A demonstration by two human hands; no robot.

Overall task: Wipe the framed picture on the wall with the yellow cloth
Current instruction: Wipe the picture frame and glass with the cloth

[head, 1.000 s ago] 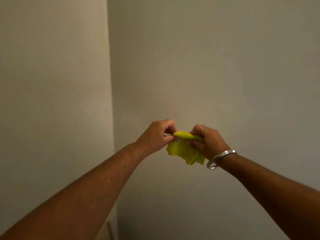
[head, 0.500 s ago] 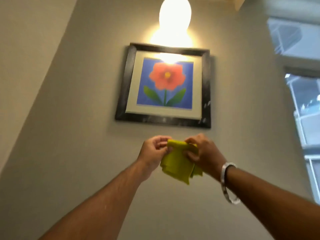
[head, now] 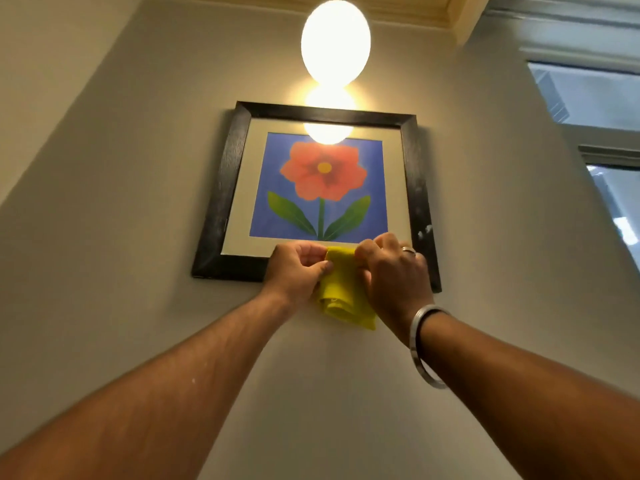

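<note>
A black-framed picture (head: 317, 192) showed a red flower with a yellow centre and green leaves on blue, bordered by a cream mat; the cloth (head: 341, 292) was plain yellow, the bangle (head: 424, 344) silver, the wall (head: 121, 237) grey.

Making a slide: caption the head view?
Both hands hold a yellow cloth at the flower picture's lower frame.

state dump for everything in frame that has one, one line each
yellow cloth: folded, pinched at its top edge by both hands, rest hanging.
left hand: shut on the cloth.
right hand: shut on the cloth.
framed picture: hung on the wall, pale smudges on its right side, lower edge partly hidden behind the hands.
lamp: lit.
bangle: on the right wrist.
</note>
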